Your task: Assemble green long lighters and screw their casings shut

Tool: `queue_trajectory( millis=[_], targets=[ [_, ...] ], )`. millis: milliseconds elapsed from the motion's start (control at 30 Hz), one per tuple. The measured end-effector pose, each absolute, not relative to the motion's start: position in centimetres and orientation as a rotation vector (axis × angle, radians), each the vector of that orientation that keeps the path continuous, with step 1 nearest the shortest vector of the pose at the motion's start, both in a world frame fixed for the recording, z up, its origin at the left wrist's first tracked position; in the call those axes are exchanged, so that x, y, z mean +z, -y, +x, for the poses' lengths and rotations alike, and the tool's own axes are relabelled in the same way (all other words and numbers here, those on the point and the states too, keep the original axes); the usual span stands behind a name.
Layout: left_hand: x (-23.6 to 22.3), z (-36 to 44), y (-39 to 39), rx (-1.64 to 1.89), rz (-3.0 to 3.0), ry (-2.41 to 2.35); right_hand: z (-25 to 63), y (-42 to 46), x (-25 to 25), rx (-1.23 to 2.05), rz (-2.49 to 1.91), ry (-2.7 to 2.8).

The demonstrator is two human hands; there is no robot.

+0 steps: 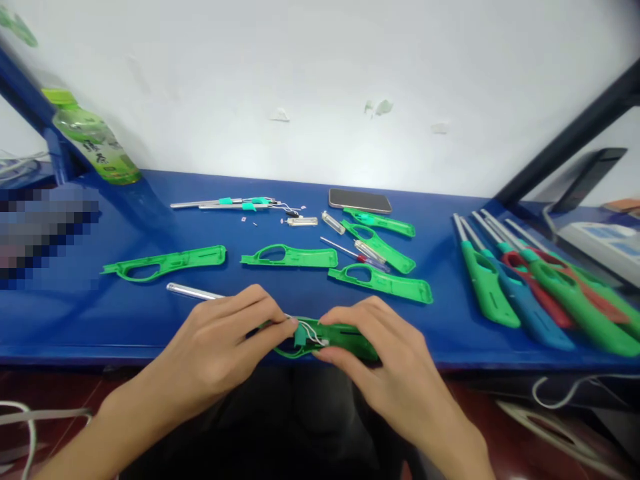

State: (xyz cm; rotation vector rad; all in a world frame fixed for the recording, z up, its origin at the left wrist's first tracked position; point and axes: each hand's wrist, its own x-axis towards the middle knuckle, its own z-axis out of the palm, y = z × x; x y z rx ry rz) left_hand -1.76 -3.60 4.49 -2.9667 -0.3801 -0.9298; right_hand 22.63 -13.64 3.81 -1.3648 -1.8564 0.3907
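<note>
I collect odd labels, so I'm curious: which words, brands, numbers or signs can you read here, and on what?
None can be read for certain.
Green bottle: dark lettering on the label, too blurred to read.
White-and-blue device at right: any markings are too blurred to read.
Nearest green shell: no lettering can be made out.

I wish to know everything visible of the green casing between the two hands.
The green casing is a long, plastic-looking open shell, hollow side up, with a loop toward its left end. White wires and a teal piece lie inside. It runs left to right near the front edge of the blue table; whether it rests there is unclear. The right hand holds it across its long edges; the left hand is at the teal piece.
</note>
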Motion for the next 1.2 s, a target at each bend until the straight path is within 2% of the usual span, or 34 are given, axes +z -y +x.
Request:
queue_trajectory(
  millis=[467, 700, 1000, 1200],
  targets=[
    [5.1, -1.4, 3.5, -0.777, -2.985, 0.463, 23.2, 13.3, 3.5, 0.385, -1.365, 1.879],
    [7.0, -3.5, 2.5, -0.922, -2.982, 0.739, 23.1, 13.3, 3.2, 0.356, -1.343, 1.868],
    [5.5, -5.5, 1.9, -0.551, -3.161, 1.105, 23.1, 13.2, 3.2, 0.280, -1.300, 1.905],
    [5.9, -6.0, 1.7, -0.425, -3.250, 1.130, 23.2, 13.0, 3.2, 0.257, -1.285, 1.912]
  ],
)
